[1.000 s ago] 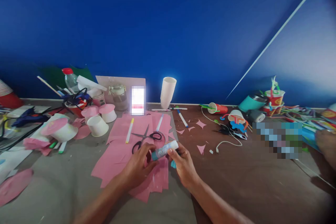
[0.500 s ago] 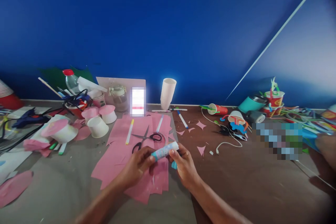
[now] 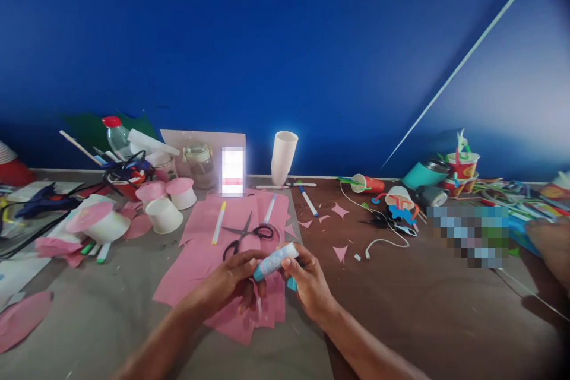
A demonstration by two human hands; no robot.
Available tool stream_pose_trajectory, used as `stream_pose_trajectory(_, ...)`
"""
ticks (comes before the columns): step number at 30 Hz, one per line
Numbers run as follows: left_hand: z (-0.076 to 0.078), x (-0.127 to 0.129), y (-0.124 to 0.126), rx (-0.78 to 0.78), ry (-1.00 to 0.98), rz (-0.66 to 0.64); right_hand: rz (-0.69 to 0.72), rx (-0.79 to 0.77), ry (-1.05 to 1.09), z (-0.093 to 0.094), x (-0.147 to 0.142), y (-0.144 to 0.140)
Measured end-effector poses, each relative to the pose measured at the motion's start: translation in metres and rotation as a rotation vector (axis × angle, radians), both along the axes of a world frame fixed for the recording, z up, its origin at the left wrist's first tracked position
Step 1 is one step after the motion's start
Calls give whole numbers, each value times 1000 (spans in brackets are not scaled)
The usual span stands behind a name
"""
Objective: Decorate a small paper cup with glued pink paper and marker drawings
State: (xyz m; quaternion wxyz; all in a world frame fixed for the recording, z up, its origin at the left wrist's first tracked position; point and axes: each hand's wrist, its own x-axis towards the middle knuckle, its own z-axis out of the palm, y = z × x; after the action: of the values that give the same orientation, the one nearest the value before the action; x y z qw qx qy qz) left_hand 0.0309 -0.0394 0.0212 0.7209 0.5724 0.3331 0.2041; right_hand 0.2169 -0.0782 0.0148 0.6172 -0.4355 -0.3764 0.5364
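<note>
The scissors (image 3: 243,233) lie spread on a layer of pink paper (image 3: 187,279) on the table (image 3: 111,320). Nearer the wearer than the scissors, and slightly to their right, a glue stick (image 3: 274,261) is held tilted above the paper, white end up and blue end down. The right hand (image 3: 312,279) has its fingers clamped on the glue stick near the white end, with a small blue piece (image 3: 291,283) under them. The left hand (image 3: 236,279) is at the blue end, thumb tip against or just beside it, other fingers loosely curled below; whether they pinch it, I cannot tell.

Just left of the scissors lies a yellow-capped marker (image 3: 218,222); farther left, a white cup (image 3: 164,215). Beyond the scissors stands a phone (image 3: 233,172) with a blurred screen, and beyond them to the right, a stack of white cups (image 3: 284,160). Far right of the scissors, another person's hand (image 3: 550,243) shows, blurred.
</note>
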Motion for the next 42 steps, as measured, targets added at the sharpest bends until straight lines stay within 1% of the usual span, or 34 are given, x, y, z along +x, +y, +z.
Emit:
stream_pose_trajectory(1,0,0,0,10,-9,28,-2,-6,-1,0,0,0)
stream_pose_trajectory(2,0,0,-1,91,2,94,-9,-10,-2,-1,0,1)
stream_pose_trajectory(4,-2,2,-3,359,51,256,-26,-9,-5,-2,1,3)
stream_pose_trajectory(5,-3,3,-3,472,75,310,-31,-4,-4,-3,1,3)
stream_pose_trajectory(6,-4,4,-4,527,89,329,-33,5,-1,-4,1,3)
stream_pose_trajectory(7,-4,5,-3,510,86,319,-28,15,6,-4,2,3)
stream_pose_trajectory(8,-4,5,-3,428,63,279,-21,23,14,-4,2,3)
stream_pose_trajectory(10,-4,4,-1,188,5,179,-7,26,27,-4,2,1)
stream_pose_trajectory(11,-4,3,-1,114,-14,156,-4,20,30,-3,2,1)
stream_pose_trajectory(12,-4,2,0,112,-21,157,-8,11,30,-3,2,1)
stream_pose_trajectory(13,-5,2,0,180,-5,181,-16,0,30,-3,2,2)
stream_pose_trajectory(16,-7,1,-2,582,126,278,-40,-16,42,-3,2,5)
stream_pose_trajectory(17,-7,1,-2,678,172,296,-43,-15,51,-4,2,6)
stream_pose_trajectory(18,-7,2,-2,723,204,310,-42,-11,59,-5,2,6)
stream_pose_trajectory(19,-7,2,-2,708,211,309,-39,-4,65,-5,2,6)
stream_pose_trajectory(20,-6,2,-1,629,193,280,-35,3,66,-6,2,6)
stream_pose_trajectory(23,-4,3,1,200,118,71,-24,23,37,-7,2,5)
stream_pose_trajectory(24,-4,4,1,116,116,24,-22,26,20,-7,3,5)
stream_pose_trajectory(25,-4,4,0,113,127,25,-20,27,4,-7,3,5)
stream_pose_trajectory(26,-4,4,0,189,150,72,-21,26,-11,-7,3,5)
stream_pose_trajectory(28,-4,5,-2,466,208,227,-32,26,-34,-7,3,6)
stream_pose_trajectory(29,-3,5,-3,592,232,284,-36,27,-45,-7,2,6)
stream_pose_trajectory(30,-2,5,-3,666,253,307,-38,30,-53,-7,2,6)
stream_pose_trajectory(31,0,4,-2,670,264,288,-32,35,-58,-7,2,5)
stream_pose_trajectory(32,2,3,-1,610,256,232,-20,41,-59,-7,2,5)
stream_pose_trajectory(33,4,2,0,495,223,153,-4,46,-59,-7,2,4)
stream_pose_trajectory(35,6,-2,3,218,131,4,24,51,-61,-8,1,2)
stream_pose_trajectory(36,6,-3,4,126,90,-25,31,50,-67,-7,1,2)
stream_pose_trajectory(37,5,-4,4,97,58,-19,32,49,-77,-7,1,2)
stream_pose_trajectory(38,3,-5,4,135,43,17,25,46,-89,-7,1,2)
stream_pose_trajectory(40,-1,-4,2,334,69,113,-7,40,-113,-6,1,1)
stream_pose_trajectory(42,-4,-1,-1,533,155,161,-44,39,-139,-4,0,0)
